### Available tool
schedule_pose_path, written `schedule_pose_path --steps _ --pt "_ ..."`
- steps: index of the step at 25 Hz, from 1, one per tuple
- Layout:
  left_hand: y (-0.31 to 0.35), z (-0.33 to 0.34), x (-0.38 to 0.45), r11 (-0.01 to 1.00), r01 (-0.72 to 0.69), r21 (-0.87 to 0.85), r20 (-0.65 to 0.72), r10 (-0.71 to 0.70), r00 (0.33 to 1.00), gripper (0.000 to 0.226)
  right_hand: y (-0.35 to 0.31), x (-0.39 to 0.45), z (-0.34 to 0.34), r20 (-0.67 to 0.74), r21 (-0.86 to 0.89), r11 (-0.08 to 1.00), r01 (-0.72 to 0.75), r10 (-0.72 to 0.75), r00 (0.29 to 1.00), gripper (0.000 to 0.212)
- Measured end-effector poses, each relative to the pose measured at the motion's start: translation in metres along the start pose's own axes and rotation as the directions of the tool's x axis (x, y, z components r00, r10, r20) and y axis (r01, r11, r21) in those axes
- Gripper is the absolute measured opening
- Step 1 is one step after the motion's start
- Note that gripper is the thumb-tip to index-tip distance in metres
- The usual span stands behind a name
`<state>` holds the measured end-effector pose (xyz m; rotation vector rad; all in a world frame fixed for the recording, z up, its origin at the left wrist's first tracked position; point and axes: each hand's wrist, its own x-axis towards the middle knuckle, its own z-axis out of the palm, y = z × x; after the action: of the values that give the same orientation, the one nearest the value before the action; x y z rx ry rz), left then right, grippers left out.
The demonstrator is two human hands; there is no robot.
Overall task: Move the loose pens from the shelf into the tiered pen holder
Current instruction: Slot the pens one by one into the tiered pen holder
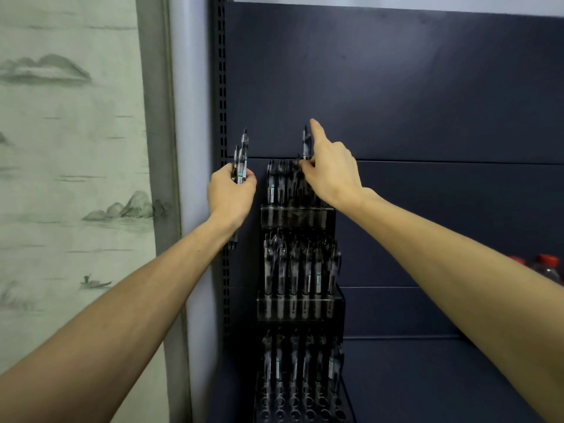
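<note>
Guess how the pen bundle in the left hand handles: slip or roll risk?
Bundle of pens looks stiff and light. Smooth barrels gripped low by the left hand could probably slide against each other. Set loose on a flat shelf, round barrels would likely roll.

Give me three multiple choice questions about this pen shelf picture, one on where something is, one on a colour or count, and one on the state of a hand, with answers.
1. Where is the bundle of pens in the left hand?
A. Left of the tiered pen holder
B. Right of the holder
C. Below the holder

2. What colour are the bottle caps at the right edge?
A. Blue
B. Red
C. Yellow

3. What is the right hand doing?
A. Hanging idle at the side
B. Flat against the back panel
C. Pinching a single pen at the top tier, index finger straight

Answers:
1. A, the fist with the bundle sits just left of the holder's top tier.
2. B, the caps show red against the dark shelf.
3. C, thumb and fingers close on one upright pen above the top row.
</note>
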<state>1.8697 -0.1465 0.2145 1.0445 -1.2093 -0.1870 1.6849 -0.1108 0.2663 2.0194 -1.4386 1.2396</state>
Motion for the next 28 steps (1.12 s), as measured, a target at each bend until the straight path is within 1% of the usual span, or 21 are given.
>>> schedule_pose_path --steps 6,11,15,17,20,24,26,28 --pt "-0.006 -0.002 -0.001 1.0 -0.005 0.008 0.007 0.005 1.0 0.014 -0.001 -0.004 0.008 -0.032 -0.027 1.0 0.007 -0.008 0.999 0.076" --pt "-0.004 -0.002 0.0 1.0 -0.008 0.009 -0.007 0.008 1.0 0.015 -0.002 -0.007 0.01 -0.046 -0.012 1.0 0.008 -0.009 0.999 0.071" --pt "-0.003 -0.003 0.001 1.0 -0.022 0.005 0.006 0.022 1.0 0.012 -0.004 -0.006 0.015 -0.063 0.001 1.0 0.002 -0.002 0.998 0.078" --pt "-0.004 -0.003 0.001 1.0 -0.023 0.01 0.006 0.023 1.0 0.011 -0.004 -0.009 0.018 -0.04 -0.031 0.999 0.016 -0.017 0.999 0.081" --pt "-0.008 -0.005 0.002 1.0 -0.015 0.016 0.007 0.015 1.0 0.009 -0.002 -0.012 0.02 0.041 -0.124 0.991 0.052 -0.047 0.998 0.08" --pt "-0.011 -0.004 0.001 1.0 0.006 0.017 0.012 -0.006 1.0 0.009 -0.002 -0.012 0.018 0.106 -0.189 0.978 0.086 -0.066 0.992 0.079" --pt "-0.01 -0.001 0.001 1.0 0.007 0.002 0.024 -0.007 1.0 0.011 -0.001 -0.011 0.016 0.107 -0.198 0.974 0.111 -0.091 0.99 0.079" --pt "-0.009 0.001 0.001 1.0 0.005 -0.01 0.043 -0.005 0.999 0.012 0.002 -0.009 0.014 0.073 -0.167 0.983 0.083 -0.071 0.995 0.07"
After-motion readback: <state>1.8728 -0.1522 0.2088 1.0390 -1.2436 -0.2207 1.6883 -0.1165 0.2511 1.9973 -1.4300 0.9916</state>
